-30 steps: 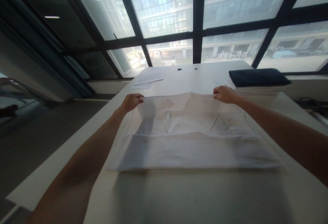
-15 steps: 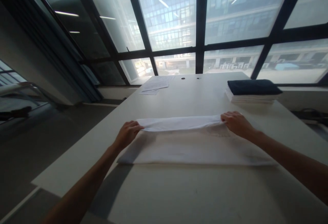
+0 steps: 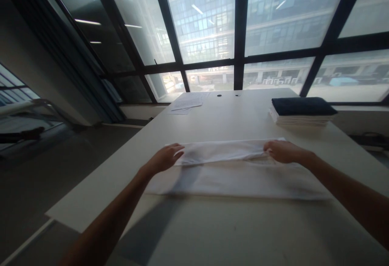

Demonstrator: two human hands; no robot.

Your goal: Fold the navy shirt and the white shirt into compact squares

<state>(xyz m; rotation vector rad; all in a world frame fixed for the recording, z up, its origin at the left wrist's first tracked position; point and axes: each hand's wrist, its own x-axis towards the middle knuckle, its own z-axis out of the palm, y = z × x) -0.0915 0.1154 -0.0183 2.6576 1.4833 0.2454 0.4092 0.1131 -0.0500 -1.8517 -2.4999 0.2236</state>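
A white cloth [image 3: 240,180] lies spread in a wide band across the table in front of me, its far part folded over towards me. My left hand [image 3: 165,158] is over the left end of that fold, thumb and fingers parted, with no cloth visibly pinched. At the fold's right end, the fingers of my right hand [image 3: 282,151] are closed on the cloth's edge, which is slightly lifted and creased there. Whether the cloth is a garment cannot be made out.
On the white table [image 3: 212,229], a folded dark blue cloth [image 3: 304,106] tops a stack of folded white cloths [image 3: 300,119] at the back right. Paper sheets [image 3: 187,103] lie at the back left. Tall windows stand behind the table, and a dark curtain [image 3: 75,63] hangs at left.
The far flap has come further towards me and lies lower over the cloth. My left hand has shifted right and its fingers have parted; my right hand has come slightly nearer.
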